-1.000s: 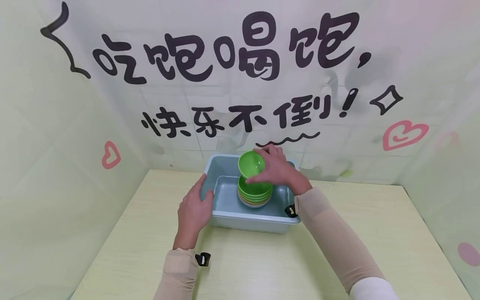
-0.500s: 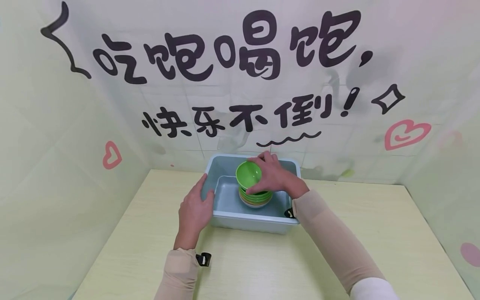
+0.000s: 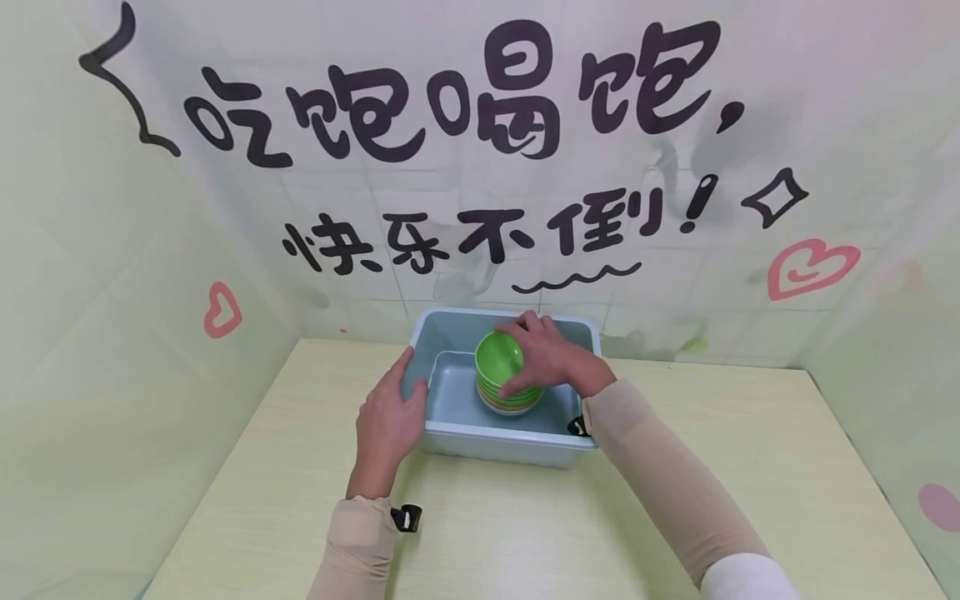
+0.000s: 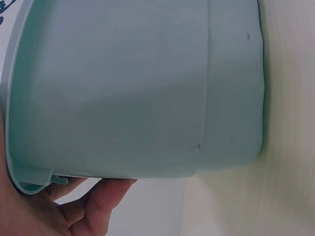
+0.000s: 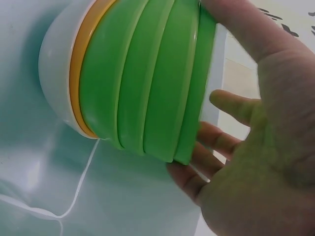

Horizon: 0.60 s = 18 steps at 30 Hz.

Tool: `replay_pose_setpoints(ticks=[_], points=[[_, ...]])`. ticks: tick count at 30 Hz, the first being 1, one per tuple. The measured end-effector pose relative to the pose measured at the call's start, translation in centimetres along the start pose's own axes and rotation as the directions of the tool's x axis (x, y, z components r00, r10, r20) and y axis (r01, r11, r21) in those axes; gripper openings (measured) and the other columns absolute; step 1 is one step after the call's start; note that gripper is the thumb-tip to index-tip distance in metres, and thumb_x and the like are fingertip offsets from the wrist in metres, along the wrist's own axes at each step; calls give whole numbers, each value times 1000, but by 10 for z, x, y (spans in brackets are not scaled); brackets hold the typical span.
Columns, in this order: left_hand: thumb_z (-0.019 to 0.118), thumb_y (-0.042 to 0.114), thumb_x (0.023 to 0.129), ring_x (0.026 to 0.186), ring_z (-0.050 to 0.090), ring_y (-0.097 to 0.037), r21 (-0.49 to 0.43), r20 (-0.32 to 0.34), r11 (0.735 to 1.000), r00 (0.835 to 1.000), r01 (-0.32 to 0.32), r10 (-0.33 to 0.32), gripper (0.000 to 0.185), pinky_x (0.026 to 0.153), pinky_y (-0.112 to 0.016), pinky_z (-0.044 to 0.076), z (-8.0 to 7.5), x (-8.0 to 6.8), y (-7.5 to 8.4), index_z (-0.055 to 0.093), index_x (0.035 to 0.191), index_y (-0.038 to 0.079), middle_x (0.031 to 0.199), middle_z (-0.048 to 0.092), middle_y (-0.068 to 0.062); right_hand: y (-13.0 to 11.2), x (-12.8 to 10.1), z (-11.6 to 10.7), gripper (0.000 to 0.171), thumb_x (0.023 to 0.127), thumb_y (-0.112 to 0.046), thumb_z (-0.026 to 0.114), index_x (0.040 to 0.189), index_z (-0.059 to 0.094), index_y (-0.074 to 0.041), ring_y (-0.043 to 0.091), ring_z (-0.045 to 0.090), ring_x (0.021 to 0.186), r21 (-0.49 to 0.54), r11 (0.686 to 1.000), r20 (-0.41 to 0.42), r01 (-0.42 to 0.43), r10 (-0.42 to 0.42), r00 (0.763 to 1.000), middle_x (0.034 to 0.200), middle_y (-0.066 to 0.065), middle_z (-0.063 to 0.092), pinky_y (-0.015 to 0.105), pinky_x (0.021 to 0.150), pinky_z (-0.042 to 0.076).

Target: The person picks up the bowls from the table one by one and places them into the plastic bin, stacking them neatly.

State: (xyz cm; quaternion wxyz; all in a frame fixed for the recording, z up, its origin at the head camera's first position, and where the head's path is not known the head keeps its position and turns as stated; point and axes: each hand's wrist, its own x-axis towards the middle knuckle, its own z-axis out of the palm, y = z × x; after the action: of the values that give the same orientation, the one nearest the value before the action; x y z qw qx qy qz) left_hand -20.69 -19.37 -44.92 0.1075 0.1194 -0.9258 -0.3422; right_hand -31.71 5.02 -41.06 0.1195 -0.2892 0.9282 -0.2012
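A light blue plastic tub (image 3: 510,437) stands on the table. My left hand (image 3: 392,417) grips its left rim; in the left wrist view the fingers (image 4: 101,201) curl against the wall. Inside the tub is a stack of bowls: a white bowl (image 5: 51,73) at the bottom, an orange bowl (image 5: 78,59) above it, then several green ones. My right hand (image 3: 546,358) holds the uppermost green bowl (image 3: 495,357) at its rim, thumb on one side and fingers on the other. That bowl sits down in the stack, its inside partly hidden by the hand.
The pale wooden table (image 3: 495,533) spreads around the tub. Behind it hangs a light wall sheet (image 3: 450,183) with large black characters and pink hearts. Side sheets close in the table at left and right.
My right hand has lowered the green bowl from above the stack onto it. At first a gap showed beneath the bowl; now it nests on the others. My left hand stays on the tub.
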Motion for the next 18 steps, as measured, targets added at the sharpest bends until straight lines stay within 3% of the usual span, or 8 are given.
replay_pose_setpoints(ticks=[5,11,18], points=[[46,39,102,132,57,-45,3,9,1000,1000,-4,4,57,94,-65,50,0,0,-1,41,157,28,156,51,-10,-1,-2,0,100,75,-51,87,157,39,-20,38,35,139,-23,1000,42,2,-1,999,155,15,32,58,109,43],[44,41,103,136,53,-45,39,71,999,997,-4,1,60,97,-67,48,-2,0,-2,35,160,27,159,47,-10,-9,-7,0,89,86,-46,79,159,35,-24,44,24,150,1,1000,138,-6,6,990,166,19,18,63,114,36],[45,39,102,129,55,-45,134,94,988,993,-78,66,62,90,-66,51,-3,-3,2,35,160,20,155,49,-14,-9,-10,-1,90,85,-49,79,159,35,-21,41,26,149,-1,999,128,-33,33,991,166,17,20,61,114,38]])
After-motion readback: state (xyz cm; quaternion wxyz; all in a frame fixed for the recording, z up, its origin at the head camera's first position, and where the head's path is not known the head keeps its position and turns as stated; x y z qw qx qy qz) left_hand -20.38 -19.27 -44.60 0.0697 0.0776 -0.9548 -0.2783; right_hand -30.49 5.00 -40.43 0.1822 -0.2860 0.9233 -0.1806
